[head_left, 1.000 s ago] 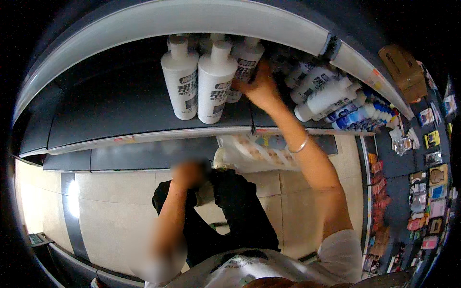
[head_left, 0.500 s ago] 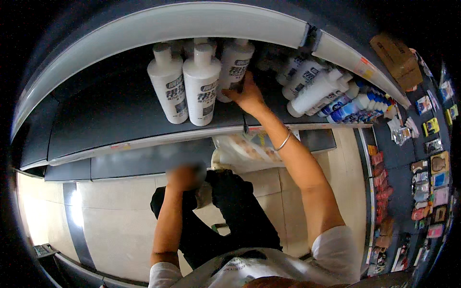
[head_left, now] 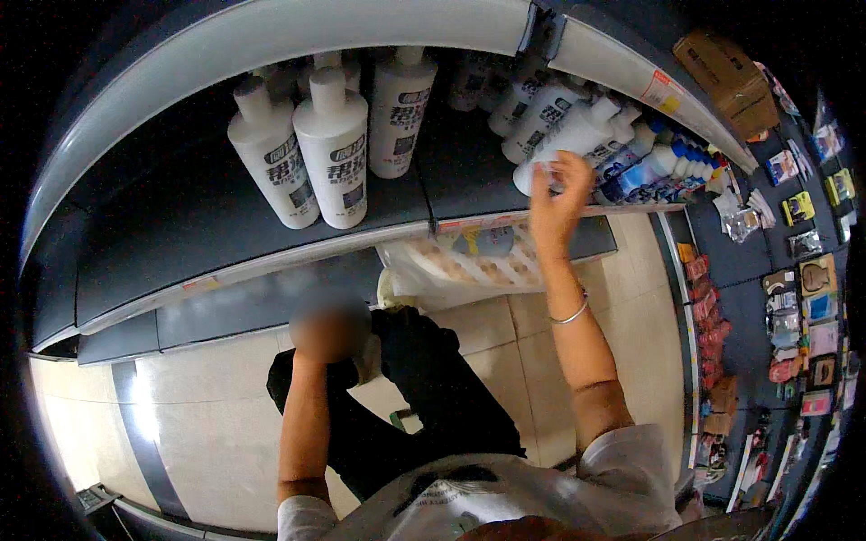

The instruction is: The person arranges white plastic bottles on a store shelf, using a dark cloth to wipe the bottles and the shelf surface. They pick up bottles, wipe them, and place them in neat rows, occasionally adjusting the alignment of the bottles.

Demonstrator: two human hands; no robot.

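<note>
My right hand (head_left: 557,203) is raised at the shelf's front edge, just before a white bottle (head_left: 577,135) in the right-hand group. Its fingers are curved and apart, with nothing seen between them; whether they touch the bottle I cannot tell. Left of it stand several white bottles with dark lettering, among them a front bottle (head_left: 332,162), one beside it (head_left: 275,162) and one set further right (head_left: 397,122). My left hand (head_left: 330,334) hangs low near my knee, its fingers blurred beyond reading.
The dark shelf (head_left: 180,225) has a pale front rail. Above hangs another shelf's curved edge (head_left: 271,54). Blue-and-white bottles (head_left: 654,171) stand further right. A patterned plastic package (head_left: 460,270) sits below. Hanging packets (head_left: 816,307) and a cardboard box (head_left: 724,81) are at the right.
My right hand has left the bottle at the middle and moved right, to the right-hand group. That bottle stays upright on the shelf. The whole view has shifted a little.
</note>
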